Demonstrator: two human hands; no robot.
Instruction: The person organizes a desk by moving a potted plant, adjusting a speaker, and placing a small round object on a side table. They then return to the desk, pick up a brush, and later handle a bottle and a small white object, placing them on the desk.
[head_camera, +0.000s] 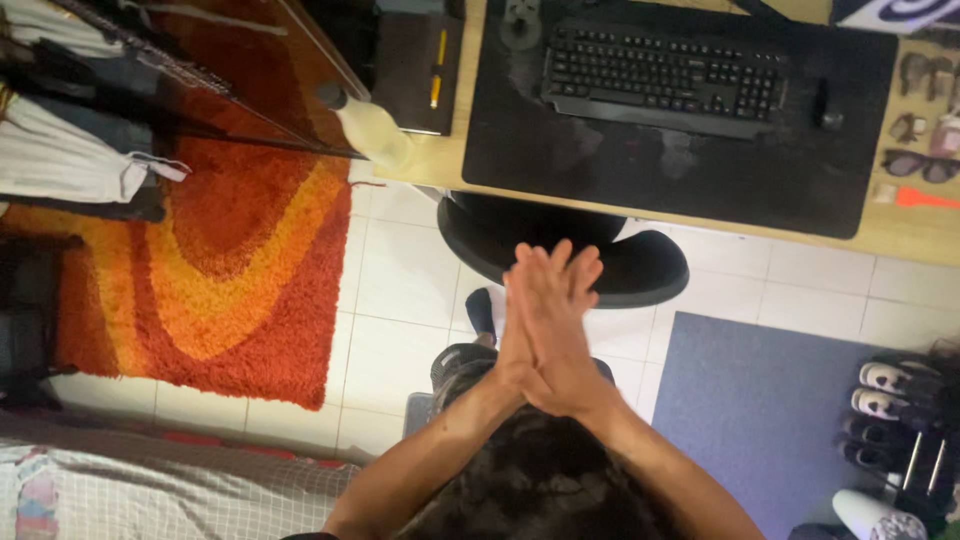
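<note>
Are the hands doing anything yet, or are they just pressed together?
Nothing looks done: the black keyboard on the dark desk mat and the black round chair are untouched. In hand: only the left hand and right hand, pressed palm to palm, holding nothing, above the chair. Everything on the wooden desk is left unhandled.

This is a room in a home, a bedroom that doubles as a study. A wooden desk (905, 232) carries a black keyboard (664, 77) on a dark mat (690, 170), with a black chair (560, 245) pushed under it. An orange shag rug (225, 270) lies on white floor tiles (400, 300), shoes (895, 395) line a blue mat (750, 420), and a checked bedsheet (170, 490) shows below.
</note>
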